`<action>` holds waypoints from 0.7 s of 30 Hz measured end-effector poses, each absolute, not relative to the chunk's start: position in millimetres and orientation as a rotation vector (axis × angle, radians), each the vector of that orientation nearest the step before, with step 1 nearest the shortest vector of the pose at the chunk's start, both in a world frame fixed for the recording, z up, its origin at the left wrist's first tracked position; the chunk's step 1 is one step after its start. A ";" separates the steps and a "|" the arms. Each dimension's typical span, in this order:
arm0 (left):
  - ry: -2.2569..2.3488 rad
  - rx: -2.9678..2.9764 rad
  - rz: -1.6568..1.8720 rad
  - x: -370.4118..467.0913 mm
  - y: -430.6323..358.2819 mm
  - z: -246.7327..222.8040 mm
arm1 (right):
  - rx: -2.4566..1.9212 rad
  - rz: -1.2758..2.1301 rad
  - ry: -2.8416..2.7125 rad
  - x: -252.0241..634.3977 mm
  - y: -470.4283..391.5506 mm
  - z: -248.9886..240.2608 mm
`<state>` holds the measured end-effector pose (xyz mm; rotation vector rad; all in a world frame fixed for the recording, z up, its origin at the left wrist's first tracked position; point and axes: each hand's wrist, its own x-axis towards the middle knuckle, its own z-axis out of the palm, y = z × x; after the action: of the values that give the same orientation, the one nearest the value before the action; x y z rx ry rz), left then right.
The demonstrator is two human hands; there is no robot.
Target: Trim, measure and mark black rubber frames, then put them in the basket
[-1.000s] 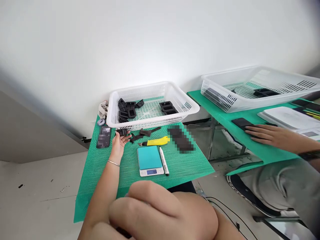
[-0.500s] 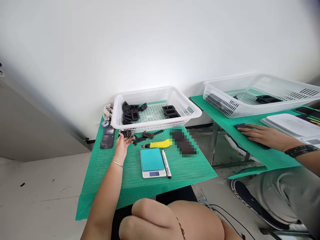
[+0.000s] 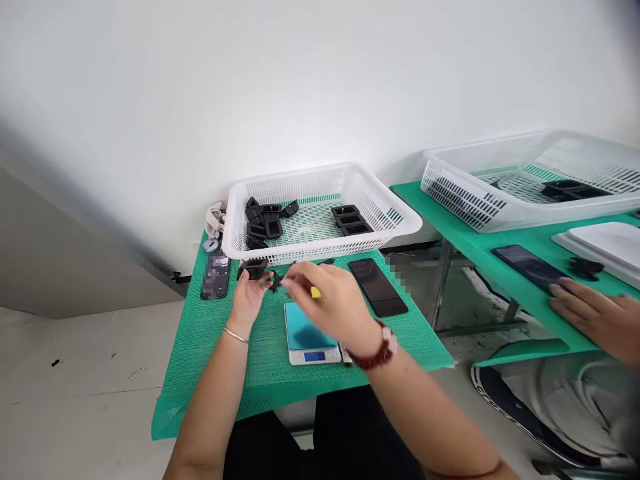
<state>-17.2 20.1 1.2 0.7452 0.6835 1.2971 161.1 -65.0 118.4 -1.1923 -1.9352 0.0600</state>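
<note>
My left hand is closed around a black plastic frame-like part, held just in front of the white basket. My right hand reaches over the table with its fingers drawn together, close to the left fingertips and some black plastic scraps. What those fingers pinch, if anything, is hidden. A bit of the yellow utility knife shows beside the right fingers; I cannot tell whether it is gripped. Below the right hand sits a digital scale with a turquoise top. A marker is mostly covered by the right wrist.
The white basket holds several black parts, with others stacked at its right. Phones lie at left and right on the green cloth. A co-worker's hand touches a phone at the neighbouring table.
My right hand has come up from my lap to beside my left hand, covering most of the knife and marker. The left hand keeps its black part. The co-worker's hand has shifted on the phone.
</note>
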 end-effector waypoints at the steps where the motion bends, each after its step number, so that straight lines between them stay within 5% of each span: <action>1: 0.632 0.703 1.316 -16.1 18.1 2.8 | -1.316 0.094 -2.000 173.5 -45.8 98.6; 8: 0.613 0.508 1.295 -12.0 9.8 8.2 | -1.613 0.051 -2.360 225.7 31.1 -7.0; 21: 0.839 0.319 1.511 -16.7 10.7 18.9 | -1.652 0.144 -2.380 225.7 34.8 -16.4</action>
<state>-16.7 10.7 18.9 0.3191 0.8394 1.5112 225.7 34.8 -16.4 -1.6517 -2.3796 0.1439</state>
